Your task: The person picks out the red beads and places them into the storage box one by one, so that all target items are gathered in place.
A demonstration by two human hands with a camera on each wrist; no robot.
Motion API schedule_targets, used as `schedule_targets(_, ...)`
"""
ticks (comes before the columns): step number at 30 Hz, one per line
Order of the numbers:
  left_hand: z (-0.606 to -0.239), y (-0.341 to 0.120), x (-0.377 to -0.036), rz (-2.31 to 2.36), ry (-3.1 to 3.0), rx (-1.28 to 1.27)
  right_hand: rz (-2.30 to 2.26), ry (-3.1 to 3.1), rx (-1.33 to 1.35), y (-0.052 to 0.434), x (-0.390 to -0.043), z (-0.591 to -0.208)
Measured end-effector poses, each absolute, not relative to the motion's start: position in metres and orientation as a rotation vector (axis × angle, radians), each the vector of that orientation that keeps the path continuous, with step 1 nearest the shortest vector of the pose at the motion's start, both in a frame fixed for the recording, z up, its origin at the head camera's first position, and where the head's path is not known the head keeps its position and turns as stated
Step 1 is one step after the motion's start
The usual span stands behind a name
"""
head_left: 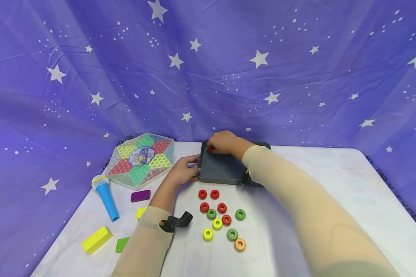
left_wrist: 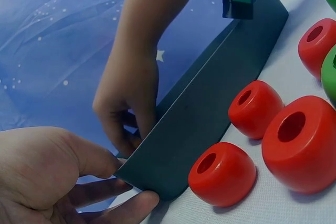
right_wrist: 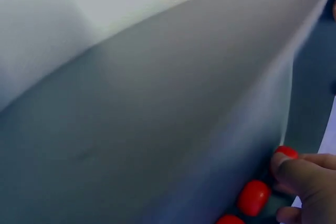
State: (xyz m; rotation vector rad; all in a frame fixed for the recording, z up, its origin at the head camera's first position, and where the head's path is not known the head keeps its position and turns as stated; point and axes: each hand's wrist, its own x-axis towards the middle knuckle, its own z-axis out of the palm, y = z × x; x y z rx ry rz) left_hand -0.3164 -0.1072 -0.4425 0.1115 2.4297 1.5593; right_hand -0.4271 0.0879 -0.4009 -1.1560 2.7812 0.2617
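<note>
Your right grip (head_left: pixel 223 142) pinched a red bead (head_left: pixel 211 149) near the tray's (head_left: pixel 222 167) far-left corner; your left grip (head_left: pixel 182 171), loosely spread, touched its left edge.

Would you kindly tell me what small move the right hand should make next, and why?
Probably the right hand should release the red bead it pinches: that bead is within the dark tray, two more red beads sit close by, and the left hand touches the tray's edge.

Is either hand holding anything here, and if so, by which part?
The right hand pinches a red bead by its outer side, between thumb and finger. The left hand touches the tray at its left end; whether it grips cannot be told.
</note>
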Motion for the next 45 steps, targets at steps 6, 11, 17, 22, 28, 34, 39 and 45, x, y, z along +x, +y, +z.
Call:
schedule_targets(6,-0.442,-0.105,-0.315,1.548,2.440,0.115,0.319,2.760,-1.152,0.089,-0.424,-0.402)
schedule_targets(11,-0.443,-0.106,-0.315,1.555,2.439,0.118,0.268,2.776,-1.179,0.092,-0.421,-0.395)
schedule_targets(17,-0.442,-0.107,-0.316,1.564,2.427,0.120,0.145,2.832,-1.244,0.099,-0.402,-0.364)
schedule_targets(22,-0.443,-0.107,-0.316,1.561,2.430,0.119,-0.037,2.840,-1.288,0.106,-0.366,-0.347)
schedule_targets(28,-0.444,-0.107,-0.317,1.568,2.428,0.131,-0.154,2.731,-1.363,0.117,-0.325,-0.350)
schedule_targets(34,-0.443,-0.110,-0.319,1.551,2.429,0.145,-0.166,2.630,-1.328,0.124,-0.294,-0.373)
schedule_targets(39,-0.441,-0.113,-0.319,1.526,2.459,0.138,-0.075,2.638,-1.324,0.120,-0.274,-0.393)
schedule_targets(45,-0.442,-0.109,-0.320,1.531,2.430,0.148,0.057,2.702,-1.355,0.116,-0.265,-0.411)
